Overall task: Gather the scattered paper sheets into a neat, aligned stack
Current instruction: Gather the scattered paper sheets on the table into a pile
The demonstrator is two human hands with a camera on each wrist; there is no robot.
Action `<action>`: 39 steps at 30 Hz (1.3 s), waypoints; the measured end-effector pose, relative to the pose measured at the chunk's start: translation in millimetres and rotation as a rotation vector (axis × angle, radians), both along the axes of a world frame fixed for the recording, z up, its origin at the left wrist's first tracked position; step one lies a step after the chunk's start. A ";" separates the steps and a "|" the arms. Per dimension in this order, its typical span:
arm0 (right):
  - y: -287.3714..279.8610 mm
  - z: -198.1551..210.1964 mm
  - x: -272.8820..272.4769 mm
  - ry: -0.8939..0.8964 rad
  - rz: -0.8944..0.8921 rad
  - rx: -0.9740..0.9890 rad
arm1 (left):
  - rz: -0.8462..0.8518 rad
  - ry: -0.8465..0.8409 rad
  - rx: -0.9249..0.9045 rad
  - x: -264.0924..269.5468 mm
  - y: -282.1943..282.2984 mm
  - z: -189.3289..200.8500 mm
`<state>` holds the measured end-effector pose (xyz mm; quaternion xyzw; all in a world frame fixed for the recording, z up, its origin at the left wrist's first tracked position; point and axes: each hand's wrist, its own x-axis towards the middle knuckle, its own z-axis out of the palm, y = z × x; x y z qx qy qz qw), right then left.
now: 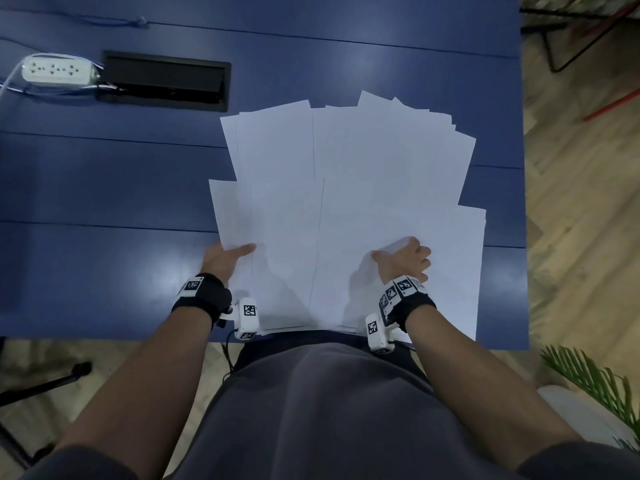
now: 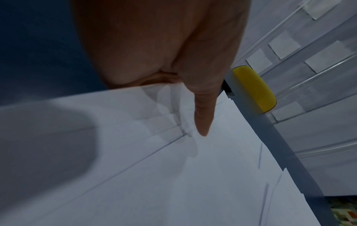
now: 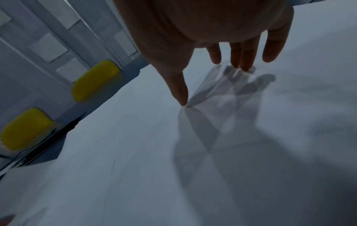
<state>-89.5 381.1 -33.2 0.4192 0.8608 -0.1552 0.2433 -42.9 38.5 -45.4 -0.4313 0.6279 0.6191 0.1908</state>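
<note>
Black wristbands (image 1: 204,295) carry white marker-tagged cameras (image 1: 246,317); grey shirt (image 1: 322,410).

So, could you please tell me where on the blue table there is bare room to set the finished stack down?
The blue table is bare left of the white paper sheets, between the black cable hatch and the near edge. The right half is crowded: sheets fan almost to the right edge, with the left hand and right hand on them.

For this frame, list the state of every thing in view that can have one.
White paper sheets: fanned and overlapping on the blue table, not yet aligned.
Left hand: pinches the sheets' left edge, thumb on top.
Right hand: fingers spread, fingertips on the paper.
White power strip: nothing plugged in.
</note>
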 end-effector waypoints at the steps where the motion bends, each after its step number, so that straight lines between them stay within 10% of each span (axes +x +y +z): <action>1: 0.3 0.0 -2.0 0.020 -0.034 -0.007 | -0.010 -0.008 0.005 0.5 -1.6 -1.7; 25: -72.2 16.9 7.5 -0.043 0.128 -0.549 | 0.011 -0.038 0.041 -1.3 10.7 -1.3; 32: -11.0 20.5 -58.7 0.058 -0.179 -0.162 | -0.033 -0.030 -0.012 0.5 7.2 -12.0; 39: -10.1 6.1 -133.7 0.054 -0.221 -0.171 | -0.057 -0.050 -0.012 0.7 2.7 -21.7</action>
